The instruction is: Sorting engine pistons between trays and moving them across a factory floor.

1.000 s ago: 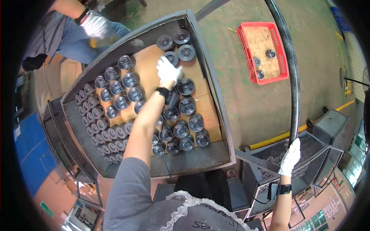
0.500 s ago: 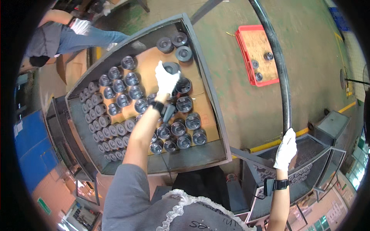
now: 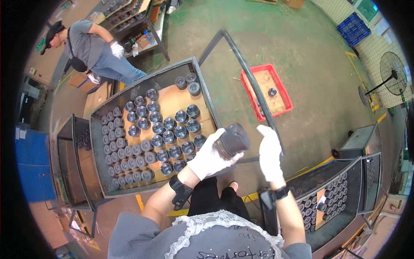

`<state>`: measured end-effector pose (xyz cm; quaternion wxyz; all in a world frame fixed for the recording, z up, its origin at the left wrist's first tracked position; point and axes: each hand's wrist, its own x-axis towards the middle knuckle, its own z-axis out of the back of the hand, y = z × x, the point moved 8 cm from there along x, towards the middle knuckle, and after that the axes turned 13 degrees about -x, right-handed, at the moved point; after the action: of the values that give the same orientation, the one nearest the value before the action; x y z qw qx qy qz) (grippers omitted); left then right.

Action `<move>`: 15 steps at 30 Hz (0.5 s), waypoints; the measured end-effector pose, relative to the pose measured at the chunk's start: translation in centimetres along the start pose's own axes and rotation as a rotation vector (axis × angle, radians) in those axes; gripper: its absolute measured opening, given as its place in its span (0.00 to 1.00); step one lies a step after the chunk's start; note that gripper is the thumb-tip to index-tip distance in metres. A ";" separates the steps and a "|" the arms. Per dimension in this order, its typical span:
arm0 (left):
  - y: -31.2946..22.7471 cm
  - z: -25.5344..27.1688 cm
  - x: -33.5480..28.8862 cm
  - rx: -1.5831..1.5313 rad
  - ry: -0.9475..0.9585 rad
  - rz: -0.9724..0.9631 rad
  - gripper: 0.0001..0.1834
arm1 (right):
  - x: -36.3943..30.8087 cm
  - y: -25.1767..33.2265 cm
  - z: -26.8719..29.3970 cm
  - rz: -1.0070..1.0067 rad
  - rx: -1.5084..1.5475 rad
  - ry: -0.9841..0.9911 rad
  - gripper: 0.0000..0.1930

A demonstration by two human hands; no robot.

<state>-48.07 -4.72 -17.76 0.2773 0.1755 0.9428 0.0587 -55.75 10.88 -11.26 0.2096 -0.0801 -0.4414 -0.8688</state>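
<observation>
Green concrete floor (image 3: 302,47) spreads under us, with a red crate (image 3: 266,92) lying on it beyond a dark cart handle (image 3: 246,69). We stand over a grey tray (image 3: 113,113) lined with brown card and filled with rows of dark round metal parts (image 3: 168,125). Our left hand (image 3: 211,157), in a white glove, is clamped around one dark cylinder (image 3: 233,140), lifted clear of the tray and held above its near right corner; the part sits at the fingertips, tilted, its ribbed side toward us. Our right hand (image 3: 269,153), also gloved, is raised just beside the cylinder on its right, fingers straight and together, palm facing it, holding nothing; we cannot tell whether it touches the part. Each wrist carries a black strap. At lower right a second tray (image 3: 345,185) holds more of the same parts. At upper left another person (image 3: 92,47) in a grey shirt bends by a shelf (image 3: 129,13).
</observation>
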 end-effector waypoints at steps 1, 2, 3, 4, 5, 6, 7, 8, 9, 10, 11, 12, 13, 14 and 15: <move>3.1 -1.0 -0.7 -0.121 0.014 0.140 0.29 | -1.5 2.8 1.1 0.157 -0.092 0.009 0.16; 5.6 -2.2 -1.6 -0.129 0.073 0.209 0.29 | -3.2 4.3 1.9 0.113 -0.073 0.016 0.15; 7.8 -3.3 -2.4 -0.113 0.091 0.231 0.29 | -5.0 5.3 3.3 0.063 -0.063 0.017 0.15; 10.2 -4.1 -3.3 0.038 0.095 0.263 0.29 | -6.8 5.3 4.7 0.063 -0.085 -0.009 0.15; 12.3 -4.4 -3.8 0.188 0.100 0.295 0.30 | -8.6 3.6 6.1 -0.071 -0.002 -0.055 0.13; 14.5 -4.3 -4.5 0.335 0.216 0.441 0.33 | -10.4 2.3 7.7 -0.206 0.086 -0.100 0.15; 15.9 -4.2 -5.4 0.348 0.221 0.468 0.33 | -11.1 2.0 9.9 -0.261 0.122 -0.176 0.15; 17.0 -4.2 -6.3 0.539 0.266 0.418 0.34 | -11.6 1.3 11.7 -0.370 0.339 -0.223 0.15; 17.7 -4.1 -7.1 0.728 0.316 0.364 0.36 | -12.0 1.0 13.2 -0.471 0.561 -0.272 0.17; 18.0 -3.2 -7.2 0.802 0.325 0.334 0.36 | -11.3 3.3 13.9 -0.530 1.030 -0.240 0.16; 18.8 -2.8 -7.0 0.814 0.334 0.360 0.36 | -12.6 2.8 14.6 -0.526 1.024 -0.270 0.16; 18.6 -2.3 -6.1 0.912 0.240 0.265 0.36 | -13.7 2.0 14.1 -0.636 1.135 -0.240 0.14; 18.1 -2.0 -5.4 1.005 0.146 0.162 0.36 | -14.9 1.5 13.7 -0.745 1.247 -0.203 0.13; 18.7 -1.9 -5.2 0.849 0.135 0.198 0.32 | -16.6 1.7 14.0 -0.812 1.244 -0.122 0.12; 19.2 -2.5 -4.8 0.858 0.150 0.205 0.32 | -17.4 0.9 13.5 -0.712 1.397 0.000 0.11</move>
<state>-39.90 11.40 -9.26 0.1032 0.3622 0.8771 -0.2981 -40.32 26.30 -8.15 -0.0797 0.2169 -0.8848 -0.4046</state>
